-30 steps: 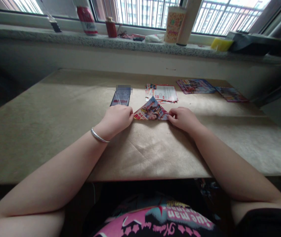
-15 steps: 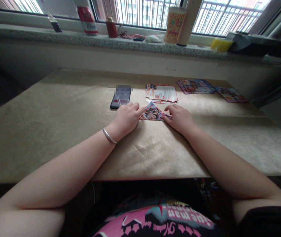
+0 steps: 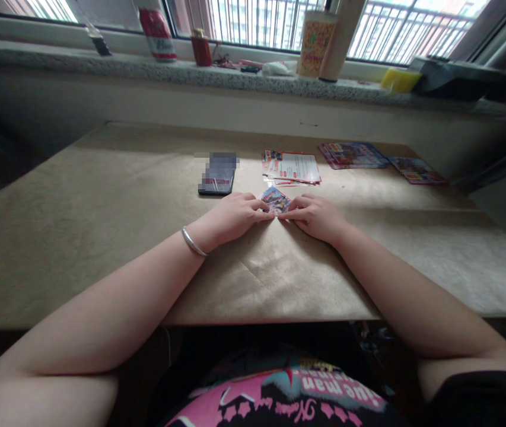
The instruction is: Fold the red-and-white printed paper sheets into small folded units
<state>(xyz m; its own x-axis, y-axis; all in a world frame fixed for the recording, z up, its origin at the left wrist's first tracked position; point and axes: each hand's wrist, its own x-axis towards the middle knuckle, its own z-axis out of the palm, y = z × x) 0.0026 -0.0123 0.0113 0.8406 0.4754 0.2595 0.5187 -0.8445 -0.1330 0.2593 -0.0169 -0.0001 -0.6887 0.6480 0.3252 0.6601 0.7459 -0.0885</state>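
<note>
A small printed sheet of folded paper (image 3: 276, 197) lies on the table between my hands, its pointed top corner facing away from me. My left hand (image 3: 242, 212) grips its left side, thumb at the near edge and fingers bent over the print. On the right side, my right hand (image 3: 315, 214) does the same, its thumb and fingers closed on the paper. Both thumbs almost meet at the middle of the near edge. My fingers cover the sheet's side corners.
A phone (image 3: 218, 174) lies left of the paper. Behind it sits a pile of printed sheets (image 3: 299, 167), with colourful sheets (image 3: 359, 155) and another stack (image 3: 417, 170) farther right. A can (image 3: 158, 35) and a paper cup (image 3: 316, 47) stand on the windowsill (image 3: 123, 66).
My hands have moved closer together along the near edge. The paper's side parts have been folded in, and its wide triangular outline has become a smaller diamond-like shape.
</note>
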